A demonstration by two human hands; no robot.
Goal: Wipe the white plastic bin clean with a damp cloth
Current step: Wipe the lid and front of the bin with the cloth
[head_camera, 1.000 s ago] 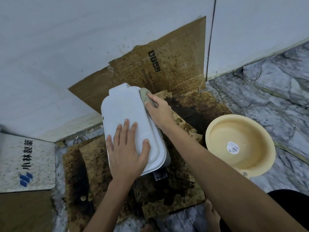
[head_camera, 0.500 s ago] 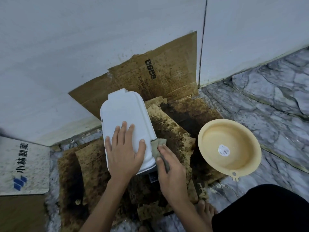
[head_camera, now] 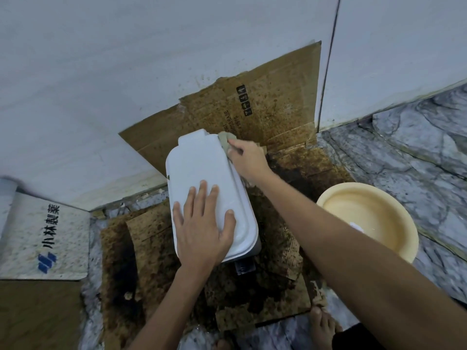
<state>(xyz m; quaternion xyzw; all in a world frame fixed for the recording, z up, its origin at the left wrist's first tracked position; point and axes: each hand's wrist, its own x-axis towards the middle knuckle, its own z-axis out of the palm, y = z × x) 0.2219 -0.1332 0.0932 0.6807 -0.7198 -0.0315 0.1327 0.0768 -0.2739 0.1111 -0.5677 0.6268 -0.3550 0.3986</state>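
Wiping the far edge of the white rectangular plastic bin [head_camera: 202,183]

Bin sits on stained cardboard [head_camera: 275,251]; left hand [head_camera: 202,228] presses flat and relaxed on top; right hand [head_camera: 249,160] pinches the grey-green damp cloth [head_camera: 225,142]; a hard swipe could slide the bin.

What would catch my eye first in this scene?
A white bin stands on dark-stained cardboard in a wall corner. The left hand presses flat on top; the right hand rubs a cloth along its far edge. A yellow basin sits to the right.

White bin [head_camera: 202,173] on cardboard; grey cloth [head_camera: 224,142] at far corner
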